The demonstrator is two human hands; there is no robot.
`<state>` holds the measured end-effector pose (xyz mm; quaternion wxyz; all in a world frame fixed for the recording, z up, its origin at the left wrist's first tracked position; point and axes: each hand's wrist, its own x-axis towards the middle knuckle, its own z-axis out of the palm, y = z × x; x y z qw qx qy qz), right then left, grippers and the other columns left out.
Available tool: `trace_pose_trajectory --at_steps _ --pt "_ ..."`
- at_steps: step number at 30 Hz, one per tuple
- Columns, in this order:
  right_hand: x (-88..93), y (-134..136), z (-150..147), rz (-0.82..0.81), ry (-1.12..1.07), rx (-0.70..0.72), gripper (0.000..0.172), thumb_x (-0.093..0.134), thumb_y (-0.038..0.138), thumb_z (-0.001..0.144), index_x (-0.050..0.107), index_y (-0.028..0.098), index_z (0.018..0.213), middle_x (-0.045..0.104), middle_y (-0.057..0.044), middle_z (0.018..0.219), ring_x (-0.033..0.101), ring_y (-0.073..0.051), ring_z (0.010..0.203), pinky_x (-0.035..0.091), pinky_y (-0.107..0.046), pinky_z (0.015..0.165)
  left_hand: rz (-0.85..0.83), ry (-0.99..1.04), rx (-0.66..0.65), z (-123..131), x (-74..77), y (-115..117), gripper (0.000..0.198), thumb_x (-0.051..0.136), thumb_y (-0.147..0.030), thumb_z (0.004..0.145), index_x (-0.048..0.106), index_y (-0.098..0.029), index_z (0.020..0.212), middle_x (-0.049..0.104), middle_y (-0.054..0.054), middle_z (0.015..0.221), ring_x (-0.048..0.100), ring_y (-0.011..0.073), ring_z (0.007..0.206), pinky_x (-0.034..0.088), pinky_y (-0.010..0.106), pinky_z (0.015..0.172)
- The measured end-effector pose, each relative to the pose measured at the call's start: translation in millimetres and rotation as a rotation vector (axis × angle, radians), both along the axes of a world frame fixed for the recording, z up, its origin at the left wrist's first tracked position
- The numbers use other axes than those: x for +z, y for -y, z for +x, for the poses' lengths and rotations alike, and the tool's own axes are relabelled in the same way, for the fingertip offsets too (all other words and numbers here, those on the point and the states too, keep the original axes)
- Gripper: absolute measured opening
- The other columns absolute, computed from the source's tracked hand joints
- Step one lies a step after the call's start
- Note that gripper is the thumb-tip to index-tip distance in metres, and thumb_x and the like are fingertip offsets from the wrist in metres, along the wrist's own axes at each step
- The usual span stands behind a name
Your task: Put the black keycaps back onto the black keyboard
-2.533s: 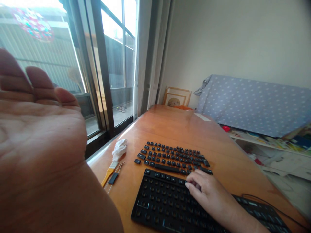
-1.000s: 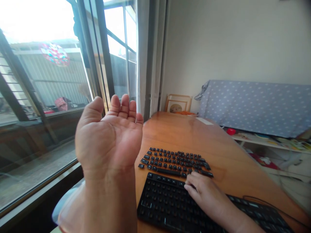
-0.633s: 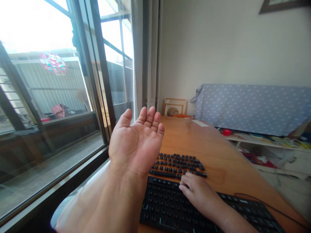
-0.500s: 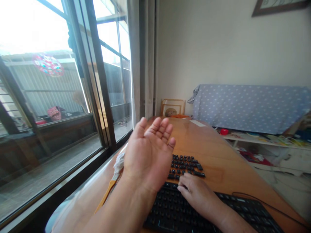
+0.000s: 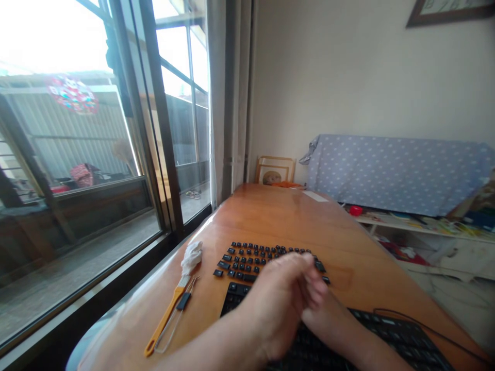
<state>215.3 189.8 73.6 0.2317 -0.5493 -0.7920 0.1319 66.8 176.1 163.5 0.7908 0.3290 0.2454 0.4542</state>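
My left hand (image 5: 280, 296) is over the keyboard, its palm turned to the right and its fingers loosely bent and a little blurred. I see nothing held in it. It crosses in front of my right hand (image 5: 323, 309), whose fingers are hidden, so what they hold cannot be made out. Below both hands lies a black keyboard (image 5: 398, 330), partly covered by my arms. Just beyond it, loose black keycaps (image 5: 247, 260) are laid out in rows on the wooden table (image 5: 286, 216).
An orange-handled brush (image 5: 166, 317) with white material (image 5: 191, 256) around its bristle end lies left of the keyboard. Beside it is a wire keycap puller (image 5: 183, 301) with a black grip. A cable (image 5: 429, 327) runs off right. Windows (image 5: 181, 103) border the table's left side.
My left hand has swung right and turned from palm up to sideways, now covering much of my right hand. The brush, wire puller and left keycaps have come into view.
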Motion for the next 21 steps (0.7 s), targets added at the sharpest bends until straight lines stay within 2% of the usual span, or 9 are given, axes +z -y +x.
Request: trace_pose_trajectory --at_steps 3,4,6,8,10,12,21 --pt "4.8 0.0 -1.6 -0.081 0.035 0.034 0.017 0.054 0.023 0.094 0.065 0.021 0.081 0.066 -0.003 0.087 0.062 -0.018 0.082 0.045 -0.030 0.076 0.010 0.196 0.414 -45.8 19.0 -40.7 0.024 0.066 -0.027 0.084 0.056 -0.018 0.064 0.053 -0.001 0.060 0.048 0.0094 0.055 0.038 0.023 0.056" --pt "5.7 0.2 -2.0 -0.099 0.041 0.038 0.017 0.054 0.022 0.095 0.064 0.021 0.081 0.065 -0.002 0.088 0.062 -0.018 0.082 0.044 -0.029 0.076 0.004 0.277 0.496 -61.1 21.2 -53.1 0.026 0.063 -0.027 0.085 0.050 -0.019 0.064 0.049 -0.003 0.059 0.045 0.0088 0.053 0.036 0.022 0.055" --pt "6.2 0.6 -2.4 -0.114 0.039 0.040 0.017 0.053 0.022 0.096 0.063 0.021 0.082 0.064 -0.002 0.089 0.062 -0.017 0.084 0.043 -0.028 0.078 -0.063 0.380 0.584 -86.4 17.7 -71.5 0.030 0.057 -0.026 0.087 0.041 -0.020 0.062 0.042 -0.005 0.055 0.041 0.0089 0.050 0.034 0.023 0.053" --pt "5.7 1.1 -2.1 -0.123 0.033 0.042 0.017 0.053 0.022 0.096 0.063 0.021 0.082 0.063 -0.002 0.089 0.061 -0.017 0.084 0.043 -0.028 0.078 -0.138 0.387 0.636 -101.6 6.8 -80.7 0.029 0.054 -0.025 0.087 0.038 -0.021 0.063 0.040 -0.006 0.054 0.038 0.0088 0.048 0.032 0.024 0.051" --pt "5.4 1.8 -1.5 -0.129 0.032 0.043 0.016 0.053 0.022 0.096 0.063 0.021 0.082 0.063 -0.001 0.089 0.061 -0.017 0.084 0.042 -0.028 0.078 -0.213 0.360 0.632 -107.5 -5.1 -83.2 0.030 0.054 -0.023 0.087 0.035 -0.021 0.063 0.036 -0.007 0.053 0.034 0.0086 0.045 0.030 0.025 0.050" --pt "5.9 2.7 -1.5 -0.126 0.037 0.035 0.016 0.054 0.022 0.096 0.062 0.021 0.082 0.062 -0.001 0.089 0.060 -0.017 0.084 0.042 -0.028 0.078 -0.213 0.363 0.593 -108.0 -13.2 -82.9 0.032 0.054 -0.023 0.087 0.033 -0.022 0.063 0.034 -0.008 0.052 0.031 0.0089 0.044 0.029 0.026 0.050" --pt "10.4 5.7 -2.7 -0.130 0.042 0.010 0.013 0.054 0.023 0.096 0.062 0.022 0.086 0.062 0.000 0.087 0.058 -0.017 0.082 0.041 -0.030 0.077 -0.192 0.412 0.515 -111.9 -22.3 -89.4 0.040 0.056 -0.025 0.088 0.028 -0.022 0.060 0.031 -0.008 0.049 0.029 0.0085 0.042 0.027 0.027 0.051"
